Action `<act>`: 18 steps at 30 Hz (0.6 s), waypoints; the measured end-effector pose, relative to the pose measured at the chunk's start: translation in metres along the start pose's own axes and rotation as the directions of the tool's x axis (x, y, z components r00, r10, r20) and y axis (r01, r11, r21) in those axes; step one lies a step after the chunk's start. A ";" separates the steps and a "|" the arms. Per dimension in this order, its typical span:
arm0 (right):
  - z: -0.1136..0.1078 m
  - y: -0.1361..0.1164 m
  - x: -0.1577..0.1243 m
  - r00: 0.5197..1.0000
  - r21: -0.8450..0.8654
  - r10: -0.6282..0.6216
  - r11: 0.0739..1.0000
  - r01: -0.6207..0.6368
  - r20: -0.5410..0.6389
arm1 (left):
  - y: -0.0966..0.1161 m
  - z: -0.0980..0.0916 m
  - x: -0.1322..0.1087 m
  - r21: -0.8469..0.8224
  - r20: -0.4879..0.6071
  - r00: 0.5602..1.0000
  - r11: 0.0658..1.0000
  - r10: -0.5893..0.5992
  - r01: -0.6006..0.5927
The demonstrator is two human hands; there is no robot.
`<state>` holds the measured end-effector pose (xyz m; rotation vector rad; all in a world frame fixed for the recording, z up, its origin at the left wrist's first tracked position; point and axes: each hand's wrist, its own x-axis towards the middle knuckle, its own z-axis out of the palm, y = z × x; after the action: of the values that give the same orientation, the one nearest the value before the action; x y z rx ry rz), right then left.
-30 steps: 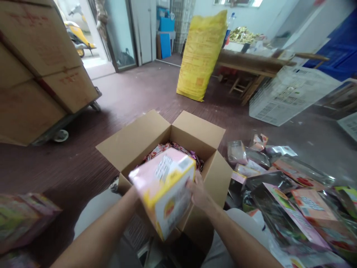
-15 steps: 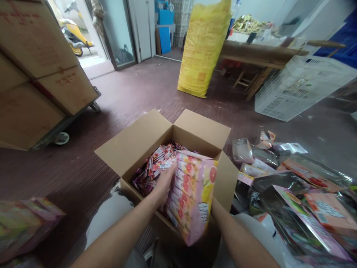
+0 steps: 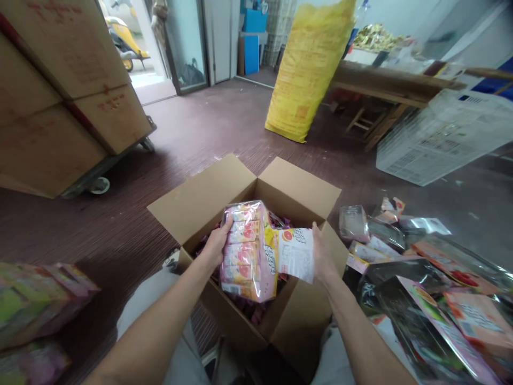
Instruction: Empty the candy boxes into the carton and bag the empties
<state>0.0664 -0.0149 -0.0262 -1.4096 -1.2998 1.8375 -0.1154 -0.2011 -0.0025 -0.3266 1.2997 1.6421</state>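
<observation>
Between my knees stands an open cardboard box (image 3: pixel 208 195) with its flaps spread, filled with small pink and purple sachets (image 3: pixel 280 220). Over it I hold a pink and yellow shrink-wrapped pack (image 3: pixel 250 251) of small cartons, its end flap turned open. My left hand (image 3: pixel 216 243) grips the pack's left side with fingers curled round it. At the pack's right edge, my right hand (image 3: pixel 323 256) holds the white printed flap. Both forearms reach in from the bottom of the view.
A heap of flattened pink packages and clear wrappers (image 3: pixel 420 278) lies at my right. More packs (image 3: pixel 36 310) lie at the left. Stacked cartons on a wheeled trolley (image 3: pixel 64 101) stand left, a tall yellow sack (image 3: pixel 310 69) and a wooden bench (image 3: pixel 385 85) behind.
The pack was tipped over the box and then raised upright above it. My right hand came from under it to its right flap.
</observation>
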 end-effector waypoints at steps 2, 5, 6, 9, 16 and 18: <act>-0.012 -0.004 -0.002 0.997 0.023 0.078 0.997 -0.078 0.008 | -0.002 -0.009 0.003 0.049 -0.057 0.996 0.997 0.064 -0.061; -0.025 -0.005 -0.009 0.984 0.196 0.068 0.976 -0.100 0.162 | -0.008 -0.013 0.007 0.040 -0.072 0.993 0.995 0.094 -0.091; -0.027 -0.003 -0.011 0.980 0.251 0.026 0.965 -0.077 0.200 | -0.010 -0.013 0.008 0.013 -0.077 0.993 0.996 0.093 -0.092; -0.018 0.012 -0.024 0.954 0.336 -0.080 0.942 -0.022 0.288 | -0.009 -0.006 0.009 -0.107 -0.046 0.995 0.990 0.092 -0.096; 0.035 0.059 -0.059 0.943 0.185 -0.247 0.960 0.208 0.223 | -0.018 0.016 0.007 -0.126 0.057 0.985 0.980 0.162 -0.153; 0.034 0.042 -0.060 0.957 0.224 -0.231 0.956 0.190 0.176 | -0.016 0.012 0.006 -0.054 0.096 0.981 0.985 0.167 -0.162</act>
<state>0.0634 -0.0948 -0.0356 -0.9587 -1.2591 1.9395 -0.1016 -0.1879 -0.0115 -0.1650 1.2416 1.8064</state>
